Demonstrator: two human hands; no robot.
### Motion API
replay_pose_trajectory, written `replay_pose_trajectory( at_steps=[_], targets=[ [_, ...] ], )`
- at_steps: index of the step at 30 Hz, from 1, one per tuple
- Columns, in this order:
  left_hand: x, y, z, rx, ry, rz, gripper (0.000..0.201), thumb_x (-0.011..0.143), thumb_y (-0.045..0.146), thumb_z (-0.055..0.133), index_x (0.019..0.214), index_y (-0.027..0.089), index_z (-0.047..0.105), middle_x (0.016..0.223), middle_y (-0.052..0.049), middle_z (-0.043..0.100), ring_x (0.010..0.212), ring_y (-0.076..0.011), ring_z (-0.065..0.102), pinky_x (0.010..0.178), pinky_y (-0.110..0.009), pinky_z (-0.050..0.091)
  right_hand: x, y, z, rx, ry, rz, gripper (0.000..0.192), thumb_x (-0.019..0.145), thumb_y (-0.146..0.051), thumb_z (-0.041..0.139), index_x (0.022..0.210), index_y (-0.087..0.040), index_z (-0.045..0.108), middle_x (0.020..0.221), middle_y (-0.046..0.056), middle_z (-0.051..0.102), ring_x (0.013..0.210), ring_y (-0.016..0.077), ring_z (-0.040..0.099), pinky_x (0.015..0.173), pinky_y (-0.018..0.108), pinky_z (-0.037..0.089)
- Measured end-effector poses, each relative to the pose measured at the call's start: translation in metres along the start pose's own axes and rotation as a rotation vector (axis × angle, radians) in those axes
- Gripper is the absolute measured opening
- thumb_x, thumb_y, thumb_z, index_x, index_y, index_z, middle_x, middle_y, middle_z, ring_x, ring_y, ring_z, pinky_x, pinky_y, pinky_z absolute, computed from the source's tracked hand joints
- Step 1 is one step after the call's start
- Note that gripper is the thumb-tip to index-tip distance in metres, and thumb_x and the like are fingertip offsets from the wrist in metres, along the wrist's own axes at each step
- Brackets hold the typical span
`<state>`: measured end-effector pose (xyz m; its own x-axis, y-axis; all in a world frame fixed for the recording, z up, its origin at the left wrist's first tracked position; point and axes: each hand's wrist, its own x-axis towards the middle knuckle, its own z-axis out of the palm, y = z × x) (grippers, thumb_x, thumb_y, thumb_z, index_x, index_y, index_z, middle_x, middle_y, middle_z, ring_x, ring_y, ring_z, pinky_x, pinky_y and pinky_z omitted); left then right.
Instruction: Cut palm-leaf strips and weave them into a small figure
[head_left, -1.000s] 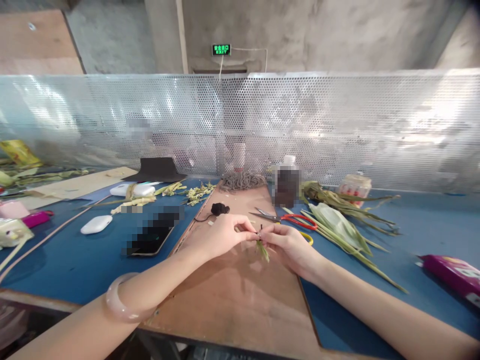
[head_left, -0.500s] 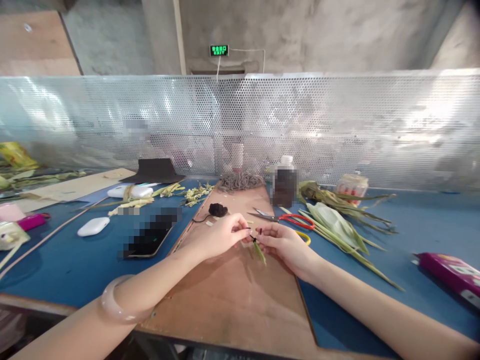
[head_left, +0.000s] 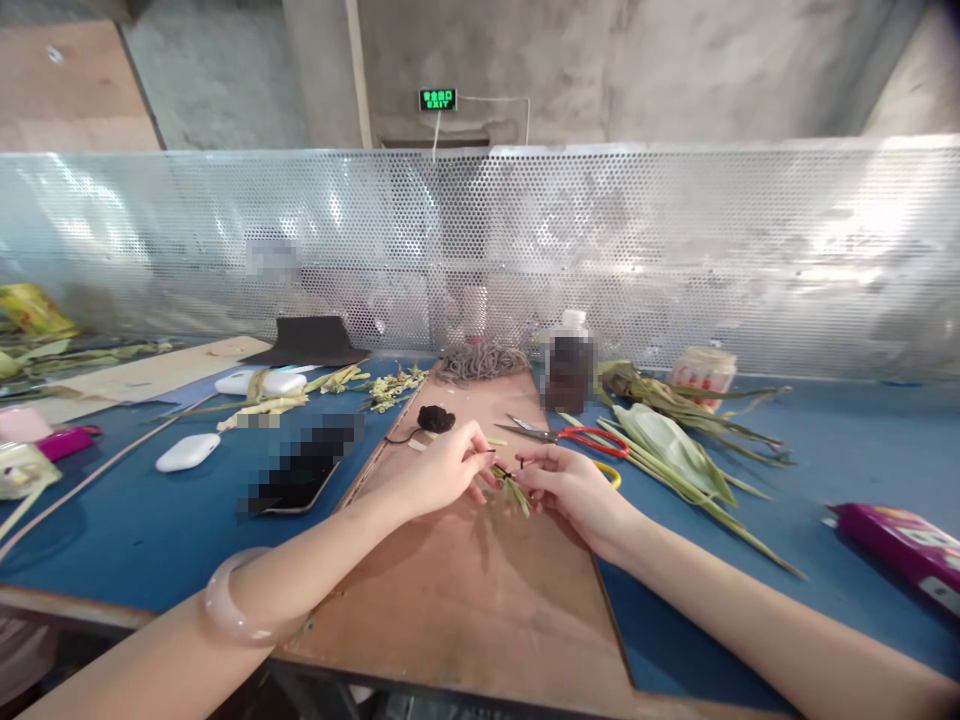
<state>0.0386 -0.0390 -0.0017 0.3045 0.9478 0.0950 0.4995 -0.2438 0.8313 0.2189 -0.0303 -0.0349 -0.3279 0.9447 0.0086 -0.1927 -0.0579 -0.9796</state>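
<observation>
Presently, we see at the left a white case (head_left: pixel 187 453) on the blue tabletop (head_left: pixel 172 535), and then a pale bangle (head_left: pixel 236 598) around our left forearm, which rises obliquely from the lower left corner. Next there is a ball of black yarn (head_left: pixel 436 419), lying on the brown board (head_left: pixel 480 610) just beyond our left hand (head_left: pixel 463 465). This hand has its palm turned down, and its thumb and forefinger are pinched upon a dark thread (head_left: pixel 507 474). Further right, between our two hands and above the board, is the small green bundle (head_left: pixel 519 498). Its long axis slopes to the right and toward us, and the thread crosses its upper part. Our right hand (head_left: pixel 570 492) is the nearer one to this crossing; its fingers are narrow and curled, seemingly also closed on the thread, and its forearm comes from the lower right. Whether it presses the bundle itself, we cannot tell. Behind this hand lie red-handled scissors (head_left: pixel 592 438), and at the far right a purple packet (head_left: pixel 904 548).
</observation>
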Motion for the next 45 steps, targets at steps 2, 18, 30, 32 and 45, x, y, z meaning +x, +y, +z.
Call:
replay_pose_trajectory(
  at_steps=[2, 18, 30, 32, 45],
  targets=[
    [0.002, -0.002, 0.002, -0.057, 0.022, 0.001, 0.015, 0.084, 0.031, 0.048, 0.080, 0.019, 0.040, 0.079, -0.003, 0.065, 0.053, -0.0147, 0.063, 0.052, -0.026, 0.046, 0.000, 0.000, 0.001, 0.003, 0.010, -0.001, 0.034, 0.060, -0.021, 0.074, 0.089, -0.013, 0.056, 0.065, 0.000, 0.063, 0.051, 0.0086, 0.055, 0.050, 0.021, 0.042],
    [0.007, -0.010, 0.002, -0.109, 0.165, 0.111, 0.018, 0.085, 0.035, 0.049, 0.078, 0.019, 0.043, 0.090, -0.006, 0.065, 0.054, -0.0121, 0.062, 0.041, -0.020, 0.042, -0.003, -0.007, 0.002, -0.069, 0.132, -0.010, 0.029, 0.056, -0.026, 0.075, 0.071, -0.017, 0.051, 0.058, -0.006, 0.050, 0.040, 0.0023, 0.035, 0.040, 0.019, 0.023],
    [0.008, -0.009, 0.009, -0.225, 0.254, 0.000, 0.018, 0.082, 0.035, 0.053, 0.076, 0.019, 0.046, 0.051, 0.005, 0.050, 0.037, -0.0059, 0.039, 0.039, -0.018, 0.031, -0.003, -0.010, 0.008, -0.046, 0.085, -0.035, 0.025, 0.056, -0.018, 0.070, 0.069, -0.018, 0.048, 0.047, -0.010, 0.043, 0.033, 0.0019, 0.031, 0.037, 0.020, 0.013],
    [0.007, -0.008, 0.009, -0.225, 0.260, -0.007, 0.018, 0.082, 0.035, 0.052, 0.076, 0.019, 0.046, 0.051, 0.005, 0.049, 0.037, -0.0060, 0.038, 0.038, -0.018, 0.030, -0.003, -0.008, 0.008, -0.050, 0.085, -0.034, 0.025, 0.056, -0.018, 0.069, 0.070, -0.018, 0.048, 0.047, -0.010, 0.043, 0.033, 0.0022, 0.031, 0.037, 0.020, 0.014],
    [0.007, -0.009, 0.003, -0.160, 0.162, 0.036, 0.016, 0.085, 0.030, 0.048, 0.076, 0.019, 0.039, 0.082, -0.005, 0.063, 0.055, -0.0141, 0.061, 0.042, -0.023, 0.043, -0.003, -0.003, 0.001, -0.816, 0.077, -0.530, 0.026, 0.079, -0.009, 0.046, 0.086, -0.019, 0.070, 0.081, 0.006, 0.062, 0.075, 0.0170, 0.057, 0.068, 0.028, 0.043]
  ],
)
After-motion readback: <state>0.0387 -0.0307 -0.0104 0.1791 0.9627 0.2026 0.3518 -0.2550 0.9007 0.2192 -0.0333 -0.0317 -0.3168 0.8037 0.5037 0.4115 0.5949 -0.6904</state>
